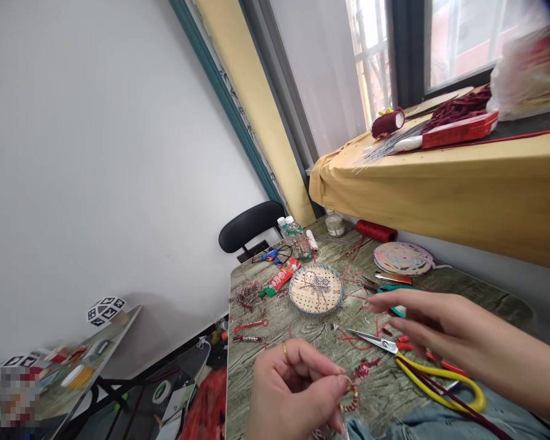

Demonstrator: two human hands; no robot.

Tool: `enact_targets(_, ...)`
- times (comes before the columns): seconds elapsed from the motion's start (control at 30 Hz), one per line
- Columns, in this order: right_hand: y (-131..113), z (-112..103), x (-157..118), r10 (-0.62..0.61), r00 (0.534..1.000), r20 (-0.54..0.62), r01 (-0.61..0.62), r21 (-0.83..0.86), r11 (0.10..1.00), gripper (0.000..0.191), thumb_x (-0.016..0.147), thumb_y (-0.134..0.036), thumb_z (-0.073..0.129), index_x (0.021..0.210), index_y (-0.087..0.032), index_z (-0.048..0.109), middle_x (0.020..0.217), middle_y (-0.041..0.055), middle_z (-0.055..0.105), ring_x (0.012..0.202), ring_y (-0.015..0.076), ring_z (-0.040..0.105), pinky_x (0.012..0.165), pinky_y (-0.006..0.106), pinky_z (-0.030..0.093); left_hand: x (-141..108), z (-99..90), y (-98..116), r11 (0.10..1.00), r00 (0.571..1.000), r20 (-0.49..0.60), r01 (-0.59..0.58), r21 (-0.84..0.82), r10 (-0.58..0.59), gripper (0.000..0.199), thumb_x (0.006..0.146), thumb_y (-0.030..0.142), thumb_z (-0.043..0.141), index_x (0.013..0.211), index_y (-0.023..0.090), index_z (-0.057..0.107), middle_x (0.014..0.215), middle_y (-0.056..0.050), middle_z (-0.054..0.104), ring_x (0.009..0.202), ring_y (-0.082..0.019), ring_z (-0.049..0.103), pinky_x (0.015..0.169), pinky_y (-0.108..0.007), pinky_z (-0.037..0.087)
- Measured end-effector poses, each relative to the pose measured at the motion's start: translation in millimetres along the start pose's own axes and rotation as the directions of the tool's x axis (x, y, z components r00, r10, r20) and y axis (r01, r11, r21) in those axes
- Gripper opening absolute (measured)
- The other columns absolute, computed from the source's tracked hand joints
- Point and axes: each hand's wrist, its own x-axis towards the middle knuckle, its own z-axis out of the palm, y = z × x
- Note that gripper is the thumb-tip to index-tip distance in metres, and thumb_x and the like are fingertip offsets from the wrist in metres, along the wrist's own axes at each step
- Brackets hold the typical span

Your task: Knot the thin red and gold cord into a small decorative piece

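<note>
My left hand [297, 388] is closed at the near edge of the table, pinching a small beaded loop [355, 397] in red and gold tones between thumb and fingertips. My right hand [453, 324] is raised to the right with its fingers stretched out and apart, holding nothing that I can see. Under it lie yellow-handled scissors [389, 347], their blades pointing left. Dark red cords [470, 406] run across the scissor handles toward the lower right. Small red knotted pieces [366, 368] lie between my hands.
A round woven basket [316, 289] holds thin wiry pieces. Around it are a red packet [282, 276], bottles [296, 232], a red thread spool [376, 231] and a coil of pastel cord [404, 258]. A yellow-draped ledge [440, 177] overhangs the back. A black chair [252, 225] stands behind.
</note>
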Motion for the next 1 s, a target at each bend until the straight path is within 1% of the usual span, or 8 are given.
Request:
enact_targets(0.07,-20.7,14.8,-3.4,0.169,0.935,0.313,-0.274,0.331,0.903,0.044,0.095,-0.048,0.053,0.127,-0.019,0.062,0.054,-0.0031,0.06,0.049,0.0146,0.059,0.044,0.022,0.043,-0.7,1.1,0.3,1.0,1.0,-0.014,-0.012,0.021,0.012,0.016,0.049,0.004,0.078,0.049,0.015,0.068,0.037,0.006,0.062,0.028,-0.003,0.051,0.034,-0.01,0.035)
enact_targets(0.2,-49.4,37.8,-4.7,0.066,0.824,0.563,-0.423,0.533,0.733,0.042,0.094,-0.049,0.056,0.115,-0.015,0.067,0.068,0.0015,0.069,0.061,0.0122,0.064,0.057,0.021,0.049,-2.1,0.8,1.3,0.997,0.996,-0.056,-0.062,0.047,0.065,0.016,0.049,0.004,0.08,0.049,0.015,0.068,0.037,0.006,0.061,0.029,-0.004,0.052,0.035,-0.011,0.038)
enact_targets(0.43,-41.3,31.8,0.3,0.07,0.823,0.564,-0.371,0.439,0.819,0.029,0.091,-0.045,0.064,0.085,-0.016,0.068,0.061,-0.0059,0.05,0.056,0.0081,0.042,0.053,0.019,0.034,-2.7,1.1,1.1,0.997,0.998,-0.038,-0.047,0.064,0.05,0.017,0.049,0.006,0.081,0.049,0.016,0.068,0.039,0.004,0.063,0.03,-0.004,0.053,0.036,-0.012,0.039)
enact_targets(0.67,-46.5,32.3,-3.2,0.1,0.934,0.342,-0.163,0.16,0.974,0.029,0.09,-0.042,0.056,0.073,-0.021,0.063,0.061,-0.0039,0.046,0.058,0.0128,0.037,0.052,0.025,0.028,-4.1,0.3,-4.1,0.965,0.979,-0.096,-0.155,0.21,0.178,0.014,0.054,0.012,0.081,0.052,0.018,0.068,0.041,0.003,0.063,0.033,-0.008,0.056,0.039,-0.016,0.042)
enact_targets(0.73,-48.4,36.0,-5.9,0.083,0.961,0.262,-0.097,0.041,0.994,0.032,0.091,-0.044,0.051,0.073,-0.021,0.064,0.061,-0.002,0.05,0.059,0.0147,0.042,0.053,0.027,0.031,-4.2,1.5,-9.5,0.887,0.919,-0.143,-0.3,0.35,0.368,0.011,0.059,0.012,0.078,0.055,0.02,0.071,0.043,0.002,0.065,0.038,-0.01,0.058,0.043,-0.019,0.044)
enact_targets(0.83,-52.2,41.9,-7.4,0.075,0.983,0.165,-0.091,0.09,0.992,0.033,0.093,-0.047,0.048,0.079,-0.021,0.062,0.054,-0.0035,0.048,0.051,0.0129,0.04,0.049,0.025,0.032,-1.6,5.4,-21.0,0.669,0.713,-0.164,-0.518,0.533,0.682,0.016,0.065,0.008,0.074,0.061,0.023,0.074,0.05,0.003,0.069,0.043,-0.011,0.059,0.047,-0.02,0.047)
enact_targets(0.93,-56.3,49.3,-6.1,0.227,0.944,0.24,-0.306,0.371,0.877,0.04,0.09,-0.056,0.05,0.107,-0.021,0.058,0.045,-0.0096,0.042,0.04,0.0099,0.032,0.039,0.02,0.027,2.5,11.3,-32.6,0.514,0.517,-0.171,-0.646,0.564,0.839,0.024,0.065,0.001,0.071,0.065,0.025,0.074,0.051,0.006,0.069,0.043,-0.01,0.058,0.046,-0.019,0.046)
enact_targets(1.0,-58.7,54.9,-4.9,0.296,0.898,0.325,-0.423,0.459,0.781,0.052,0.087,-0.058,0.053,0.12,-0.018,0.052,0.041,-0.0112,0.044,0.036,0.0085,0.031,0.037,0.018,0.026,3.5,15.8,-37.5,0.491,0.453,-0.217,-0.672,0.555,0.865,0.028,0.064,-0.001,0.071,0.065,0.027,0.073,0.05,0.008,0.068,0.041,-0.009,0.057,0.045,-0.019,0.045)
